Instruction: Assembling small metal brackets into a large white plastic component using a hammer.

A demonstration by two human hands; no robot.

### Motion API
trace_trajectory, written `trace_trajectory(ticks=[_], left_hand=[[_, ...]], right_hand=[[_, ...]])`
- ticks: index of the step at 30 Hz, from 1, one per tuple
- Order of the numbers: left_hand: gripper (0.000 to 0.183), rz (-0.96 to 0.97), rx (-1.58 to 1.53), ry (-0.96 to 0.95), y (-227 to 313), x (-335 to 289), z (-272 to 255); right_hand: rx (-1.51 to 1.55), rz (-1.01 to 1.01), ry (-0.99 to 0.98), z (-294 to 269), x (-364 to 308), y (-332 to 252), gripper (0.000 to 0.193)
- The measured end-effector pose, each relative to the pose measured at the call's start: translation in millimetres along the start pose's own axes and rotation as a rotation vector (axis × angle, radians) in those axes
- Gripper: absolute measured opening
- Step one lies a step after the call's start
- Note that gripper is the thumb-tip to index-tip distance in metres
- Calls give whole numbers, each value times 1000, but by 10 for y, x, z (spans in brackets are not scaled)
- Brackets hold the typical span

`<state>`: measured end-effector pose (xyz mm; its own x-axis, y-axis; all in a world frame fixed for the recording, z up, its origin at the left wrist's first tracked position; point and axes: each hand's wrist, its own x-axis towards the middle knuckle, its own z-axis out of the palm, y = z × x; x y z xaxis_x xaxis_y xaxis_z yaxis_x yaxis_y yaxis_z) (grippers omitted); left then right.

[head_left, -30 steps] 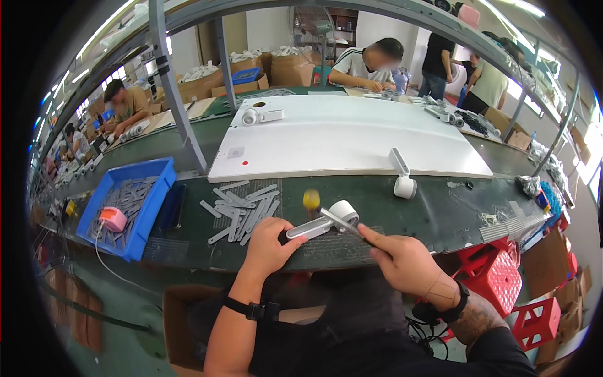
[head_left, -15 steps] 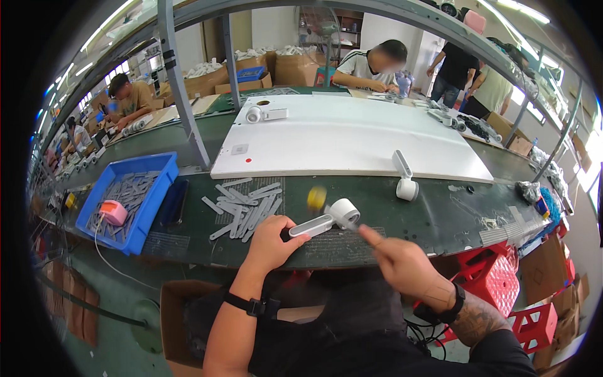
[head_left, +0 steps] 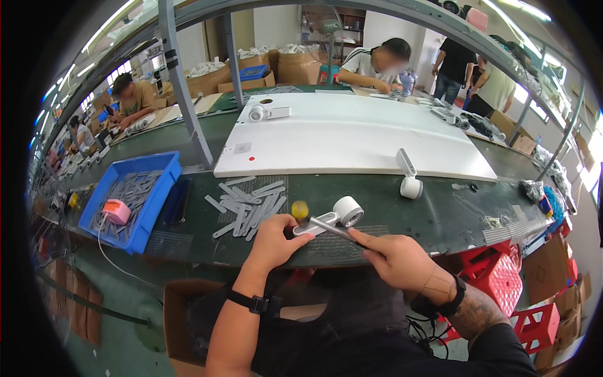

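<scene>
The yellow mallet head (head_left: 300, 210) is blurred, and the right hand (head_left: 402, 261) hides the handle's (head_left: 336, 230) end

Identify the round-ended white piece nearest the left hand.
The white piece crossed by the hammer: the left hand grips it, while the others lie farther off.

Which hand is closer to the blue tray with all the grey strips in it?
Left. The left hand is to the right of the blue tray, holding the white part. The right hand is farther right, holding the yellow-headed hammer.
</scene>
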<state>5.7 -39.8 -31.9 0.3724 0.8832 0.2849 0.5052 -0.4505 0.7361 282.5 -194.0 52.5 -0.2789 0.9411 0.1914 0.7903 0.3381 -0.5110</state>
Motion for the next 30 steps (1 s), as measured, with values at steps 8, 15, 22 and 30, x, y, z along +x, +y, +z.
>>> trace_trajectory(ticks=[8,15,22,30], left_hand=[[36,66,-37,-10,46,5,47],[24,-15,-320,132,-45,86,52],[70,-65,-814,117,495,763,452],[31,22,-404,105,65,17,505]], right_hand=[[24,34,60,75,-137,129,56],[131,116,299,29,-810,364,57],[-108,84,383,172,-1011,669,54],[-264,132,332,60,-578,849,39]])
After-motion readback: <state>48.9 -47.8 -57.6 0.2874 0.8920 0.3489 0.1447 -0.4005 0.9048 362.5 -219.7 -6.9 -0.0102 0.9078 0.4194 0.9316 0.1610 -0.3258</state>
